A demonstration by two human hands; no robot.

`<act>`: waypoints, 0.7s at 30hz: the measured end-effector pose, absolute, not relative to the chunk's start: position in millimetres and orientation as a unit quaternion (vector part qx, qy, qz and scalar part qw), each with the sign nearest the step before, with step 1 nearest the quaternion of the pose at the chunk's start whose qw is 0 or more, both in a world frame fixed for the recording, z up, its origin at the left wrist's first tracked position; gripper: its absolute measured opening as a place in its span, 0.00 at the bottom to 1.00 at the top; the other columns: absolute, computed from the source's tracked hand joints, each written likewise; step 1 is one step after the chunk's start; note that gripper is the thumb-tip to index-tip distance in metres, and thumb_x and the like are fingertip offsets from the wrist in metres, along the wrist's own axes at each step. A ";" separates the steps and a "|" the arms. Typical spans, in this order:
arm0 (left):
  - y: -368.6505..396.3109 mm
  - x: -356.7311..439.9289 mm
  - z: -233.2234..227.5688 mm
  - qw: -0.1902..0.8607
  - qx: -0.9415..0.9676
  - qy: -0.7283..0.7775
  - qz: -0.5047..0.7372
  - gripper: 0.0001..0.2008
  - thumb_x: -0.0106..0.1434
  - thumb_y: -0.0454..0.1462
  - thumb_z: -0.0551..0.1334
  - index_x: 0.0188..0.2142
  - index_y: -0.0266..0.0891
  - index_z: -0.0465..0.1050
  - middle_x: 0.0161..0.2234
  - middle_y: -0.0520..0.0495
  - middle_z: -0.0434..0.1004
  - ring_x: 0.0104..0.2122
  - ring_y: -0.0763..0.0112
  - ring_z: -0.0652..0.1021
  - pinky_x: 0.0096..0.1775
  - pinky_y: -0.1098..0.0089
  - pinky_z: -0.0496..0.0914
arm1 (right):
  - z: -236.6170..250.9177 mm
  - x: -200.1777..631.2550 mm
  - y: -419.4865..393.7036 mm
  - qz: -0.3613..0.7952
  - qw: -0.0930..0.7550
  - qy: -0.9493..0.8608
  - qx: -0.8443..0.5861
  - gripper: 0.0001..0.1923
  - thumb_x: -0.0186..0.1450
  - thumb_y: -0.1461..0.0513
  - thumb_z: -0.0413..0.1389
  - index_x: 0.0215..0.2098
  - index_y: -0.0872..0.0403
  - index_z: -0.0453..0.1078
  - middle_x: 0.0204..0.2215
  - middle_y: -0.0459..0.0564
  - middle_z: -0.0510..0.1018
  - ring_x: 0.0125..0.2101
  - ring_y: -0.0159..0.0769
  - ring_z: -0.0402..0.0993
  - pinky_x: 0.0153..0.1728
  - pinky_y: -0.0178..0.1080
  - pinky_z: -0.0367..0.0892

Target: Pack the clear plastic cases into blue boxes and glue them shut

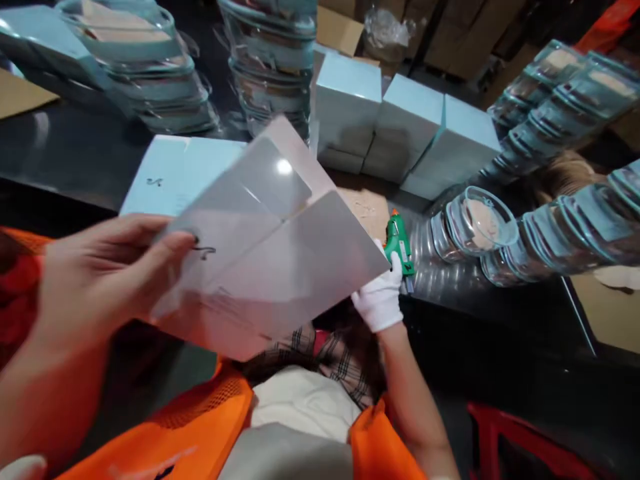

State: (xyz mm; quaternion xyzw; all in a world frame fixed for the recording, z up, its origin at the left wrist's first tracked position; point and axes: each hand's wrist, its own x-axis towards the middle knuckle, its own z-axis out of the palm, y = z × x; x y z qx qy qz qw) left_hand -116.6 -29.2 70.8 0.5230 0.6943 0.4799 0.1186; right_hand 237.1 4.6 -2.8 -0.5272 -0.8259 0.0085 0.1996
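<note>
My bare left hand [107, 273] grips the left edge of a white cardboard box [280, 260], thumb on its face near a small black mark. The box is tilted in front of me, with a seam across its glossy surface. My right hand [379, 297], in a white glove, is closed around a green hot glue gun [398, 241] whose orange nozzle points away from me. The box's right corner covers part of the glove. Behind the held box, another white box [175, 170] with a black mark lies on the dark table.
Three white boxes [407, 130] stand in a row at the back. Stacks of clear round containers [273, 57] rise behind and at the right, with one nearby stack [473, 223] lying tilted. Brown cardboard [365, 207] lies beyond the glue gun. A red chair [520, 433] is at lower right.
</note>
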 end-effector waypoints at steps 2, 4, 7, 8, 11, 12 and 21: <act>-37.9 -105.0 51.9 0.175 0.543 0.670 0.475 0.36 0.56 0.66 0.70 0.44 0.36 0.84 0.32 0.49 0.86 0.27 0.71 0.80 0.33 0.69 0.79 | 0.6 247.3 26.0 0.019 0.150 -0.847 -0.510 0.23 0.63 0.68 0.59 0.56 0.52 0.78 0.56 0.59 0.82 0.67 0.64 0.66 0.70 0.72 0.48; -50.0 -100.5 26.6 0.202 0.561 0.652 0.468 0.32 0.59 0.63 0.69 0.46 0.39 0.84 0.37 0.48 0.88 0.31 0.67 0.84 0.35 0.70 0.80 | 0.4 270.5 31.9 0.039 0.131 -0.863 -0.486 0.24 0.61 0.71 0.56 0.54 0.53 0.78 0.52 0.57 0.84 0.66 0.61 0.69 0.69 0.70 0.52; -70.8 -99.0 -4.2 0.209 0.614 0.617 0.447 0.20 0.67 0.54 0.67 0.46 0.42 0.84 0.41 0.49 0.90 0.35 0.64 0.87 0.39 0.69 0.82 | 4.5 303.2 14.4 0.060 0.199 -0.876 -0.436 0.29 0.60 0.74 0.51 0.55 0.51 0.77 0.53 0.54 0.84 0.66 0.55 0.70 0.68 0.67 0.58; -75.9 -98.5 -8.3 0.210 0.640 0.596 0.437 0.16 0.69 0.50 0.67 0.46 0.43 0.84 0.42 0.50 0.90 0.36 0.64 0.88 0.41 0.70 0.83 | 9.3 307.6 3.3 0.061 0.251 -0.864 -0.432 0.30 0.61 0.74 0.50 0.58 0.50 0.75 0.55 0.54 0.83 0.65 0.53 0.71 0.67 0.65 0.61; -77.3 -97.8 -2.2 0.220 0.724 0.523 0.392 0.11 0.72 0.41 0.65 0.51 0.46 0.83 0.45 0.52 0.89 0.39 0.67 0.88 0.44 0.74 0.81 | 29.8 292.3 -34.4 0.083 0.382 -0.813 -0.432 0.29 0.66 0.71 0.53 0.63 0.47 0.72 0.53 0.53 0.83 0.56 0.46 0.78 0.57 0.52 0.73; -73.3 -98.3 2.5 0.227 0.748 0.500 0.373 0.12 0.72 0.39 0.64 0.53 0.48 0.82 0.46 0.52 0.89 0.39 0.68 0.88 0.43 0.75 0.80 | 35.4 279.6 -45.7 0.097 0.395 -0.807 -0.429 0.27 0.67 0.70 0.54 0.63 0.46 0.72 0.51 0.52 0.83 0.52 0.44 0.80 0.53 0.49 0.75; -52.1 -115.3 -37.2 0.365 0.825 0.378 0.207 0.17 0.78 0.44 0.56 0.55 0.45 0.82 0.45 0.46 0.89 0.39 0.67 0.87 0.41 0.75 0.78 | -17.3 226.8 -96.2 0.274 0.303 -0.700 -0.587 0.11 0.73 0.61 0.55 0.51 0.52 0.76 0.44 0.55 0.84 0.45 0.45 0.81 0.48 0.47 0.77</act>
